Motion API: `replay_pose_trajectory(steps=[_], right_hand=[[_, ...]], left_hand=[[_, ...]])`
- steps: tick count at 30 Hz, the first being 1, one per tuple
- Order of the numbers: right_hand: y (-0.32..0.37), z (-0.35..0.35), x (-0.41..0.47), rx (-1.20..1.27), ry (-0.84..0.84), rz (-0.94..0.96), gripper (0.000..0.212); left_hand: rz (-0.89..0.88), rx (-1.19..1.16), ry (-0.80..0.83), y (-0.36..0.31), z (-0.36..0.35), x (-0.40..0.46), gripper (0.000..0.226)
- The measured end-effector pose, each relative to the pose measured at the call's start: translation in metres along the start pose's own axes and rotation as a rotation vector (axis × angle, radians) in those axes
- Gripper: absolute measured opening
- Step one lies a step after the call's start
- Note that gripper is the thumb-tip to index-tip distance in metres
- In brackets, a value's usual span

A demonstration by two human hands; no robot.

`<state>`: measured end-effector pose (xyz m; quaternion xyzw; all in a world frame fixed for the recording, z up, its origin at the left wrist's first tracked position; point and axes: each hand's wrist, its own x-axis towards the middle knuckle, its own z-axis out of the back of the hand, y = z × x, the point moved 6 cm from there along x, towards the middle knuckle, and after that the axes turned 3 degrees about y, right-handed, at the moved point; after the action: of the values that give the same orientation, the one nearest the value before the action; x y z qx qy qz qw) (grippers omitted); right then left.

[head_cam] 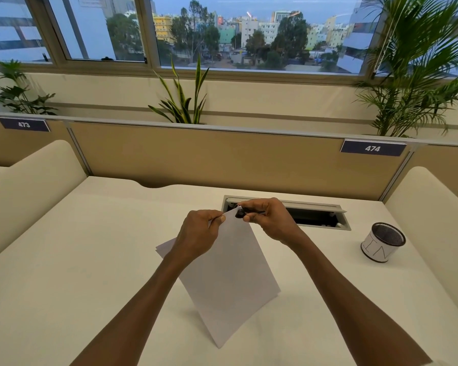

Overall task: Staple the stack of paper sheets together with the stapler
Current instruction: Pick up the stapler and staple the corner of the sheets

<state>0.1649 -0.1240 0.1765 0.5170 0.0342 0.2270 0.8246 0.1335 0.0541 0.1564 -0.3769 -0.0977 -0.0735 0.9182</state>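
Cream bench (90,260) below; left hand (198,233) pinches the white paper stack's (230,281) corner steady, right hand (269,220) clamped on the small black stapler (240,213).

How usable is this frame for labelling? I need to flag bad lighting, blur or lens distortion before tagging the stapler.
Head view: soft, dim daylight, no glare on the cream desk; wide-angle bending curves the window frame and partition; the palm plant at right is smeared; the small black stapler is mostly hidden between the left hand and right hand, at the top corner of the white paper sheets.
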Motion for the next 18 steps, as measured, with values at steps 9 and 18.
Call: replay_pose_trajectory(steps=[9, 18], right_hand=[[-0.008, -0.005, 0.004, -0.003, -0.118, -0.025, 0.025], [-0.024, 0.004, 0.006, 0.185, 0.092, -0.129, 0.037]], left_hand=[[0.001, -0.007, 0.002, 0.001, -0.003, -0.001, 0.028], [0.054, -0.015, 0.004, 0.022, -0.004, 0.001, 0.03]])
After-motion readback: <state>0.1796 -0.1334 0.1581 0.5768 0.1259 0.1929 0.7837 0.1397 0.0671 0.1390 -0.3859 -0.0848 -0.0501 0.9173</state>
